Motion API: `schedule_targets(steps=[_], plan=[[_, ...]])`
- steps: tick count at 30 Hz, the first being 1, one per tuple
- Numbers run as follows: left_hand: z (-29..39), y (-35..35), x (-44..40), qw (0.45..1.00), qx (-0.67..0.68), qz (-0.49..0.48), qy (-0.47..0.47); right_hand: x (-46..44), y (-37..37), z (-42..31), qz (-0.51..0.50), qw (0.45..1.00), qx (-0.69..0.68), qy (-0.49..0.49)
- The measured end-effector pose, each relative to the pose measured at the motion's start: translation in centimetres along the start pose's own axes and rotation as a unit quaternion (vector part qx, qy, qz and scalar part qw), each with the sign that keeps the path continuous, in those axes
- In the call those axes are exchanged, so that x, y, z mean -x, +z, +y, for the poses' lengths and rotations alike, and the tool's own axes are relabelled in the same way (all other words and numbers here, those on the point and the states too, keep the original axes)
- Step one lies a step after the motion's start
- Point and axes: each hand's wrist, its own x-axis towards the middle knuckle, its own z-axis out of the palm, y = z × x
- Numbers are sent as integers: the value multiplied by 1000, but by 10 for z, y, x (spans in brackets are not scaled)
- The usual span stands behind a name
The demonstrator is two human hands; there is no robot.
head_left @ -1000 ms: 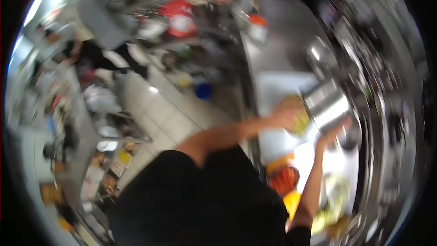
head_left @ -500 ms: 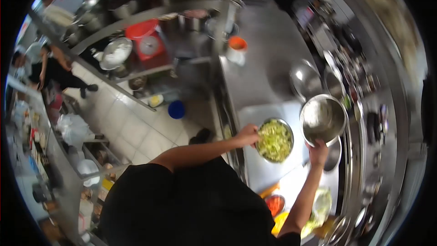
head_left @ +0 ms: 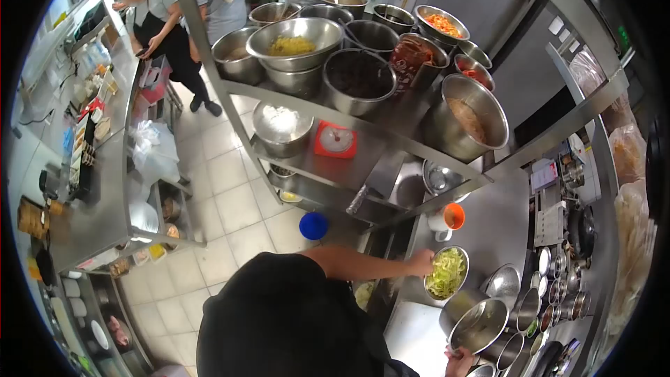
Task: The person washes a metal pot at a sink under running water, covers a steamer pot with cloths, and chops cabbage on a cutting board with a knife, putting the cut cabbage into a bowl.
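My left hand [head_left: 421,263] grips the near rim of a round steel bowl [head_left: 466,270] filled with chopped pale green cabbage or lettuce [head_left: 445,272]. This bowl is over the steel counter, close to a white jug with an orange inside [head_left: 447,219]. With my right hand [head_left: 459,361] I hold a deep steel pot [head_left: 478,324] by its lower rim; it is tilted, and only a little residue shows inside. A white cutting board [head_left: 412,338] lies below the cabbage bowl. Other steel bowls [head_left: 504,284] stand just right of the pot.
A steel shelf [head_left: 335,122] rises ahead, carrying several bowls and pots of food. On its lower level are a red scale [head_left: 335,139] and a cleaver [head_left: 377,183]. A blue bucket [head_left: 313,225] is on the tiled floor. Another person [head_left: 164,28] stands far left.
My view has swung up toward the shelf. The cabbage bowl, still in my left hand, has moved forward off the cutting board toward the jug. My right hand still holds the pot, now nearer that bowl.
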Motion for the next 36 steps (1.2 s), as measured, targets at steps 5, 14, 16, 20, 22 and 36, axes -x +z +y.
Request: schedule_targets(steps=[5, 14, 16, 20, 22, 36], plan=[[-41, 73, -67, 991, -29, 123, 42, 96, 68, 3, 17, 992, 14, -126], [-54, -16, -29, 983, 23, -2, 180, 30, 196, 2, -173, 927, 248, -221], [-64, -48, -13, 971, 12, -47, 236, 39, 258, -12, -193, 951, 195, -145], [18, -61, 59, 978, 193, -40, -66, 0, 236, 23, -115, 987, 83, -73], [11, -57, 84, 981, 167, -78, -66, 26, 236, 46, -80, 994, -3, -78], [46, 154, 197, 822, -64, -562, 67, 305, 84, 150, 196, 953, -30, -229]])
